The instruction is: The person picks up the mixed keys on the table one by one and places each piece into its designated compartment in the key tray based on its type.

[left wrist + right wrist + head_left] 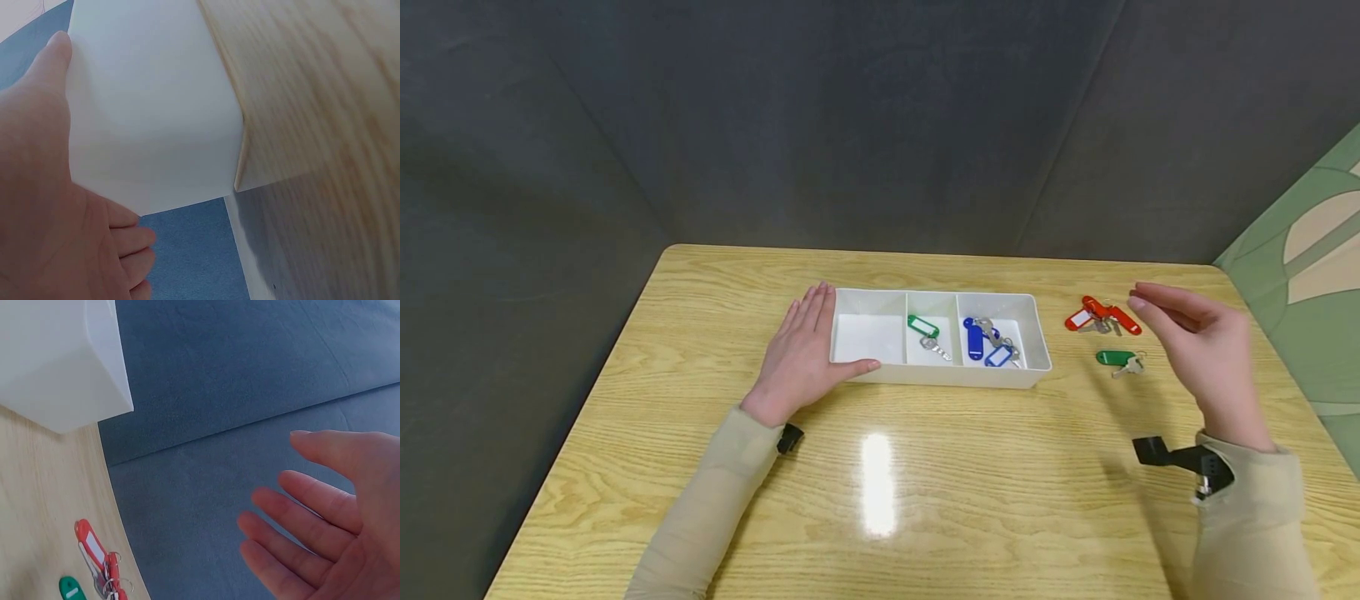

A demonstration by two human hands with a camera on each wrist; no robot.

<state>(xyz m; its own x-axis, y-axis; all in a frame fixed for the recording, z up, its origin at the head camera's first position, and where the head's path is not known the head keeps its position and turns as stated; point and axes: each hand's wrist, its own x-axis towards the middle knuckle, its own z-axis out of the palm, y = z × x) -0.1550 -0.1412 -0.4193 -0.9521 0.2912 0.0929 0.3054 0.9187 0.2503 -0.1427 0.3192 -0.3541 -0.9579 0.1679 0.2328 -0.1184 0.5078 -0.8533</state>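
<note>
A white three-compartment tray lies on the table. My left hand rests against its left end, fingers straight and thumb along the front rim; the left wrist view shows that hand beside the tray's white wall. The middle compartment holds a key with a green tag, and the right one holds keys with blue tags. My right hand hovers with nothing in it, right of keys with red tags and a key with a green tag. Its fingers look loosely bent in the right wrist view.
The wooden table ends at a dark fabric partition along the back. A green patterned panel stands beyond the right edge. Both wrists wear black camera mounts.
</note>
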